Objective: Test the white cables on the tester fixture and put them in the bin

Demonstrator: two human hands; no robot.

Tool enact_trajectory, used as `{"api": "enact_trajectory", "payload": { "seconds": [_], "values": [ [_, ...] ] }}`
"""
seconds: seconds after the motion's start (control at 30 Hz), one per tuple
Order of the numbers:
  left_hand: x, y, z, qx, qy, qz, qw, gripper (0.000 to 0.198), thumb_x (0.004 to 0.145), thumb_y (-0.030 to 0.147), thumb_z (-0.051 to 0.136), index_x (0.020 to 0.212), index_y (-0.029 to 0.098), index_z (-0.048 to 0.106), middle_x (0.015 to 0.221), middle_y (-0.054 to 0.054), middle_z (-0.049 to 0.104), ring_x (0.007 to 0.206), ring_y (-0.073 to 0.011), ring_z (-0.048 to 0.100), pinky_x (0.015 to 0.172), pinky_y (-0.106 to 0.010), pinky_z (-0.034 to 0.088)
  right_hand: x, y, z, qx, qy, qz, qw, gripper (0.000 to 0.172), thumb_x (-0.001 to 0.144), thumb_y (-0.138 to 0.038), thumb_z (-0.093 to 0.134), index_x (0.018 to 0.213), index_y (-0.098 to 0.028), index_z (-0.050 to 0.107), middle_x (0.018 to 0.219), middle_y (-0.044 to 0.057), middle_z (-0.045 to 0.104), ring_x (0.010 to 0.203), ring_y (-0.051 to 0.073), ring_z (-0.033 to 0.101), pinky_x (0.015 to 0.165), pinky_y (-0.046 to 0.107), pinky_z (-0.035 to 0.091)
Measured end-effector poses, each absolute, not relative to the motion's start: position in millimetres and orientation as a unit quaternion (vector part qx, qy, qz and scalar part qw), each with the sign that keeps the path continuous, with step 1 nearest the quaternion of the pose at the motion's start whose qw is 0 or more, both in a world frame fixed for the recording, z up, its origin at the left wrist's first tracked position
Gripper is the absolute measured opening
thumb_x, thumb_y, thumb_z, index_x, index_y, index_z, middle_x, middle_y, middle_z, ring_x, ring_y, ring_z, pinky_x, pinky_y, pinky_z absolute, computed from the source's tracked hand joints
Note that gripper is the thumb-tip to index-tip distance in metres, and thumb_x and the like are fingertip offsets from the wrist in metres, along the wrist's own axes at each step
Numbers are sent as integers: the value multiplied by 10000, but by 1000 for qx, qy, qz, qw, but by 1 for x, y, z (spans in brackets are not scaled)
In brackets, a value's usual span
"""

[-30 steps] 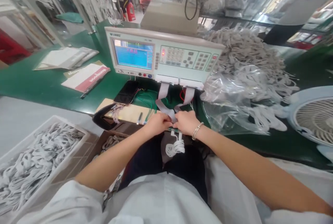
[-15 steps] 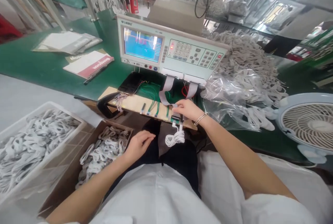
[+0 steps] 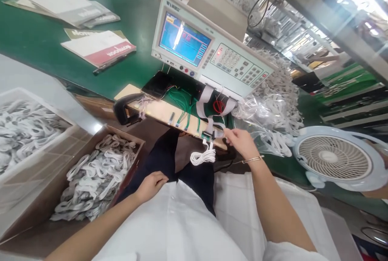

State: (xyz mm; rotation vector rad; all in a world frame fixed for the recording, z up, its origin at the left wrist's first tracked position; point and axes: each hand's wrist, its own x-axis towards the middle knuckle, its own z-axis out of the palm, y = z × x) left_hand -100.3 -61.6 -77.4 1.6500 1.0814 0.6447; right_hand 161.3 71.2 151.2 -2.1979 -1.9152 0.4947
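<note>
My left hand (image 3: 151,186) rests on my lap by the shirt hem, its fingers curled together and nothing visible in them. At the right end of the wooden board (image 3: 151,111), my right hand (image 3: 241,141) is closed in a pinch; what it grips, if anything, is hidden. Just left of those fingertips sits a small green circuit board with a black connector (image 3: 208,134), joined to a grey ribbon cable (image 3: 201,105). A coiled white cable (image 3: 201,157) hangs from it with its plugs at the board. Behind stands a tester (image 3: 224,56) with a lit blue screen.
Boxes of coiled cables (image 3: 93,180) stand at the left. A blue fan (image 3: 333,158) is on the right. Bagged cables (image 3: 266,111) lie beside the tester. Booklets (image 3: 100,48) and a pen (image 3: 110,64) lie on the green table. A black handle (image 3: 121,109) sticks out at the board's left end.
My right hand has moved right, off the connector. My left hand has drawn back to my lap. The tester's screen display has changed, and the view has tilted. The white cable still hangs from the circuit board.
</note>
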Motion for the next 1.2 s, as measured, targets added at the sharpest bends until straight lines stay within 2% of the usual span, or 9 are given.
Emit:
{"api": "enact_trajectory", "payload": {
  "seconds": [0.07,0.13,0.23,0.53,0.7,0.8,0.9,1.07,1.2],
  "values": [
    [-99,-62,-78,689,448,269,502,215,794,262,416,832,239,625,811,-9,609,791,-137,541,743,-242,405,160,67,142,-727,-598,319,105,383,734,-479,449,575,-144,547,520,22,576,436,94,485,404,188,332],
    [-97,-62,-78,696,448,266,495,216,794,262,415,837,242,626,808,-9,609,788,-139,540,743,-245,406,157,68,131,-725,-558,382,135,328,691,-443,528,563,-141,529,494,-5,552,401,65,455,356,155,301],
    [-95,-62,-79,700,456,264,483,230,800,264,399,852,242,622,810,-14,604,778,-140,538,733,-248,411,153,73,122,-734,-530,400,143,303,662,-405,576,537,-138,507,459,-22,524,360,44,416,313,136,276],
    [-84,-59,-82,716,492,231,439,256,820,278,353,866,255,604,794,-11,587,757,-143,532,719,-254,414,155,100,121,-744,-456,483,68,324,633,-313,648,430,-118,487,334,-11,467,264,27,347,245,132,249],
    [-81,-57,-86,733,475,221,433,267,826,280,339,871,250,600,782,-15,582,752,-142,528,719,-260,414,153,95,125,-752,-416,503,95,281,634,-297,662,487,-115,506,422,-2,523,318,28,405,266,111,301],
    [-87,-58,-91,734,458,224,448,259,823,285,350,877,250,601,777,-13,584,744,-136,529,703,-246,418,159,89,128,-712,-367,575,167,221,652,-307,652,596,-119,549,510,-1,560,395,32,462,332,102,374],
    [-94,-58,-94,721,454,234,469,255,823,301,354,893,256,595,798,-8,587,756,-130,530,701,-235,419,165,90,126,-692,-331,600,226,255,693,-365,602,628,-123,553,484,-17,536,391,30,459,344,104,388],
    [-97,-53,-91,709,456,229,487,271,827,315,339,912,261,591,808,-11,584,753,-133,529,706,-238,421,162,104,121,-710,-315,598,198,256,636,-285,666,546,-130,484,406,-25,507,334,45,441,294,123,359],
    [-95,-51,-92,712,451,225,489,264,819,320,349,905,264,593,803,-12,586,748,-139,534,707,-240,428,154,114,123,-737,-298,583,165,230,655,-233,655,551,-132,476,383,-25,498,317,49,434,287,130,367]
  ]
}}
